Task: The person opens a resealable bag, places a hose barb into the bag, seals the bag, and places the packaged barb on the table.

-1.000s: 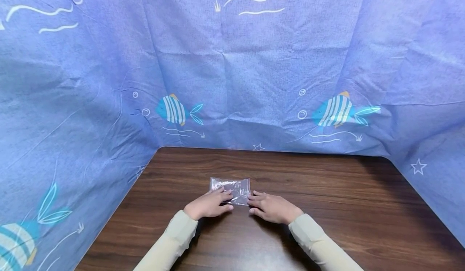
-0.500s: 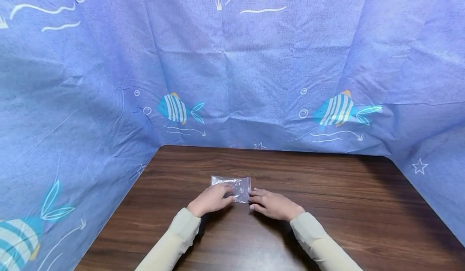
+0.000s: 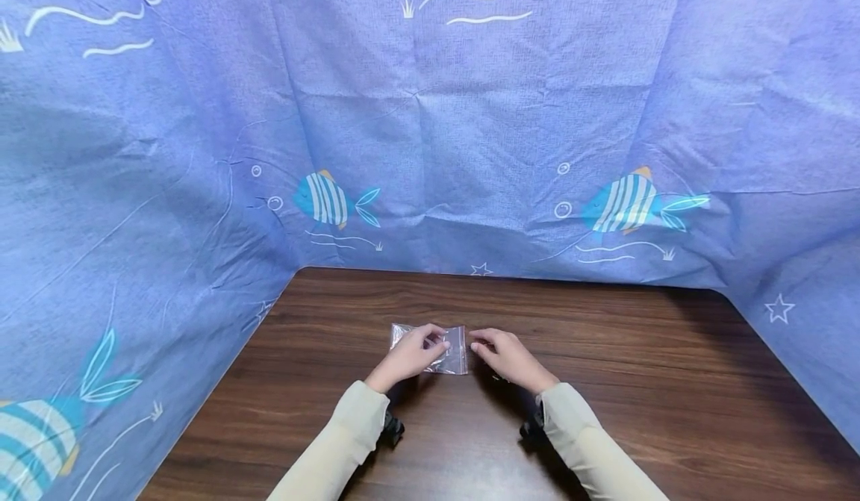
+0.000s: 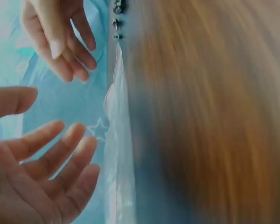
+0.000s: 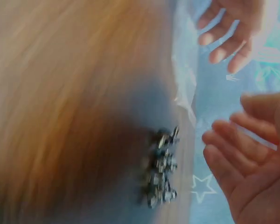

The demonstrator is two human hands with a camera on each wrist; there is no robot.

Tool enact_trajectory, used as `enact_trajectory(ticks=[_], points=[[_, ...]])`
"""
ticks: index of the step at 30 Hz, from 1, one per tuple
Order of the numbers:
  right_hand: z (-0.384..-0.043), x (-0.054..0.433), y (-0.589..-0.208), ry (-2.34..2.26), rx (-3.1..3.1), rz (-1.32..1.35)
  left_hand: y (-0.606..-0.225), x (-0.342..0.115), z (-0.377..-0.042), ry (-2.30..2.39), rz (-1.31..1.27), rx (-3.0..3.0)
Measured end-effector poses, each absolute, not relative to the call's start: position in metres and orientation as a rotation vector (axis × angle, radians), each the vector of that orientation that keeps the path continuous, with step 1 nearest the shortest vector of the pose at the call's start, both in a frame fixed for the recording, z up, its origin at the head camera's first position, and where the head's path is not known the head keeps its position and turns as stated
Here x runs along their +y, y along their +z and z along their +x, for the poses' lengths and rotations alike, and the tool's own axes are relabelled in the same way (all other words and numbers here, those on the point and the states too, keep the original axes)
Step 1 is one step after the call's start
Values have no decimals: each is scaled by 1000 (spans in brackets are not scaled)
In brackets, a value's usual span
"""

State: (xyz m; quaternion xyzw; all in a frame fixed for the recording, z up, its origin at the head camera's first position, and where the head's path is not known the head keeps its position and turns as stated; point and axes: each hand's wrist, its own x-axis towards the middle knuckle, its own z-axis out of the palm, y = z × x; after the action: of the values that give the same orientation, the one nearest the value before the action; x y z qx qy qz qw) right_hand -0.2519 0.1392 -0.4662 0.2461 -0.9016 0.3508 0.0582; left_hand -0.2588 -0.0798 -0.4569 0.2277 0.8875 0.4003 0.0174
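Note:
A clear zip bag (image 3: 454,359) lies flat on the wooden table, its zip edge on the right. My left hand (image 3: 411,353) is over the bag's left part, fingers loosely bent. In the left wrist view that hand (image 4: 51,172) is apart from the bag (image 4: 120,154), with nothing in its fingers. Just right of the zip edge hovers my right hand (image 3: 508,355), relaxed and holding nothing. Below it lies a small cluster of shiny metal pieces (image 5: 162,168), blurred in the right wrist view; they look like bolts or screws. My right hand mostly hides them in the head view.
The dark wood table (image 3: 638,381) stretches out on both sides of the hands. A blue cloth curtain (image 3: 484,142) with fish prints hangs along the table's back and sides. Dark wrist devices (image 3: 393,428) show under the sleeves.
Both hands have lifted and shifted slightly away from me; the left has also moved right over the bag. The right fingers have left the bag's edge, and metal pieces now show beneath that hand.

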Motion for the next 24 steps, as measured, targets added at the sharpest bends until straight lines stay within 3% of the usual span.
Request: enact_trajectory(ticks=[8,14,18,24], points=[[-265,135,-470,1338,-2797,414,-470,-61,-262,1461,480,2655],[-273,129,-477,1872,-2741,260,-479,-54,-262,1563,370,2539],[-276,126,-481,2217,-2594,182,-483,-54,-263,1576,320,2523],[-280,123,-482,2385,-2558,169,-490,-54,-266,1599,246,2469]])
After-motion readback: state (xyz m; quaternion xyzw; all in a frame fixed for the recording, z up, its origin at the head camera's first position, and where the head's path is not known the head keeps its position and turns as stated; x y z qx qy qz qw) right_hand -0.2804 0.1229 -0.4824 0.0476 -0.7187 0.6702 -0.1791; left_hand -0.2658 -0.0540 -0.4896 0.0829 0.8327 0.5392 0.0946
